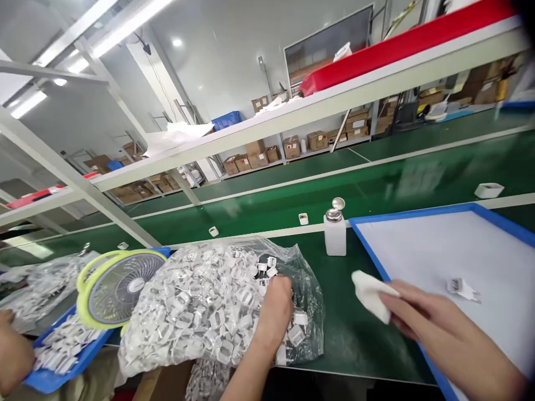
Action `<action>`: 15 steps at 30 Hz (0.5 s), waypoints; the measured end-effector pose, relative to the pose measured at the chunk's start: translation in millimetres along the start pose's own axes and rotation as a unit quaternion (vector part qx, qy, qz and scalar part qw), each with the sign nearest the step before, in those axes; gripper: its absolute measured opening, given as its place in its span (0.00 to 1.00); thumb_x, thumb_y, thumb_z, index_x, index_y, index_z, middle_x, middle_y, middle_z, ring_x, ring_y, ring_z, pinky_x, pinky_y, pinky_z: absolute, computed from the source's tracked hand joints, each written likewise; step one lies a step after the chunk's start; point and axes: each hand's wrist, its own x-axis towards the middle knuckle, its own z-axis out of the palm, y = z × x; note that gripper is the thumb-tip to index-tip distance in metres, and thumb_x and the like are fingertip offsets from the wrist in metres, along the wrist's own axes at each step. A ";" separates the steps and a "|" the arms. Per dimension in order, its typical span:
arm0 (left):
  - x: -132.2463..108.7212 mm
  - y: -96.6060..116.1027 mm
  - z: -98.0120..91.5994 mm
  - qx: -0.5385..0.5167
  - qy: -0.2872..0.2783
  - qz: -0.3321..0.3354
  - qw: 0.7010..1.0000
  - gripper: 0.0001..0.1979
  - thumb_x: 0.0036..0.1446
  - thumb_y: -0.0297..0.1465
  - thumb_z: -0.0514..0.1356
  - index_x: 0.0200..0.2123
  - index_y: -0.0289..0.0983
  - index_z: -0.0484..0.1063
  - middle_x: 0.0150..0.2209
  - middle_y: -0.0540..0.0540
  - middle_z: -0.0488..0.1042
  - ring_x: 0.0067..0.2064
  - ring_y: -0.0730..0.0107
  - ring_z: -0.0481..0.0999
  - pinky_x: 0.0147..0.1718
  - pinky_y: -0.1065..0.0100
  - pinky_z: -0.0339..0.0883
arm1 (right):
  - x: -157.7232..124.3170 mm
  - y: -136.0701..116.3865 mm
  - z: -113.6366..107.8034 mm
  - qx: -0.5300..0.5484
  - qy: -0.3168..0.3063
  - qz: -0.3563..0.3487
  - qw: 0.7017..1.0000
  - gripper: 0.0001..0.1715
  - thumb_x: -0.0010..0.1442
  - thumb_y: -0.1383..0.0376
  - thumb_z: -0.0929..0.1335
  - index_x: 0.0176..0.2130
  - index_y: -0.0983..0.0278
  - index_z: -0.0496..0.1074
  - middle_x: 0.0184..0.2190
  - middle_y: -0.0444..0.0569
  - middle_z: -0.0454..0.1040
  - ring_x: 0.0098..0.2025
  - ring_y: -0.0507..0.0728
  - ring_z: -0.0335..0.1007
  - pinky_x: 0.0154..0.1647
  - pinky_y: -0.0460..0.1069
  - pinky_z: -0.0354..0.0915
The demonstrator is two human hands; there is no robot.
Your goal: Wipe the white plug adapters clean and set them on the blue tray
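Note:
My left hand (276,303) reaches into a large clear plastic bag (307,278) full of small white plug housings (221,317). Its fingers are curled down among the pieces, and whatever they grip is hidden. Pinched between the thumb and fingers of my right hand (430,314) is a folded white cloth (371,295), held over the left edge of a blue-rimmed tray (476,209). A single white plug (463,288) with two pins lies on the tray's white surface, just beyond my right hand.
A white pump bottle (335,236) with a metal top stands between bag and tray. Left of the bag are a yellow-green fan (125,287) and a blue tray (79,367) of white parts, with another person's hand (14,356) beside it. A shelf rail (267,131) crosses above the bench.

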 end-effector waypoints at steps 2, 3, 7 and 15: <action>4.4 9.1 1.5 -0.010 0.022 0.008 1.000 0.13 0.61 0.18 0.51 0.34 0.35 0.75 0.37 0.40 0.75 0.41 0.58 0.73 0.43 0.62 0.64 | 46.1 -12.2 -10.5 -0.104 -0.036 -0.011 0.994 0.25 0.70 0.51 0.62 0.29 0.61 0.74 0.21 0.44 0.68 0.22 0.53 0.66 0.19 0.45 0.61; 6.2 17.2 3.5 -0.017 0.034 0.014 0.999 0.13 0.62 0.19 0.51 0.34 0.34 0.75 0.38 0.39 0.75 0.41 0.58 0.74 0.43 0.62 0.64 | 69.7 -17.5 -14.3 -0.136 -0.013 -0.022 0.990 0.25 0.70 0.53 0.61 0.28 0.61 0.73 0.22 0.45 0.69 0.22 0.54 0.65 0.19 0.46 0.59; 3.0 64.8 25.4 -0.043 0.050 0.041 0.997 0.14 0.63 0.18 0.51 0.35 0.31 0.77 0.36 0.34 0.76 0.38 0.54 0.77 0.40 0.60 0.64 | 144.1 -25.9 -12.1 -0.225 0.013 -0.093 0.970 0.19 0.69 0.62 0.60 0.39 0.62 0.78 0.36 0.51 0.73 0.36 0.57 0.70 0.36 0.49 0.63; -13.6 114.9 63.0 -0.079 0.016 0.069 0.994 0.10 0.61 0.20 0.57 0.42 0.29 0.77 0.37 0.31 0.77 0.41 0.45 0.78 0.41 0.53 0.70 | 171.4 -4.0 -0.7 -0.305 -0.047 -0.156 0.938 0.22 0.69 0.65 0.59 0.48 0.60 0.80 0.40 0.51 0.72 0.36 0.56 0.70 0.35 0.50 0.61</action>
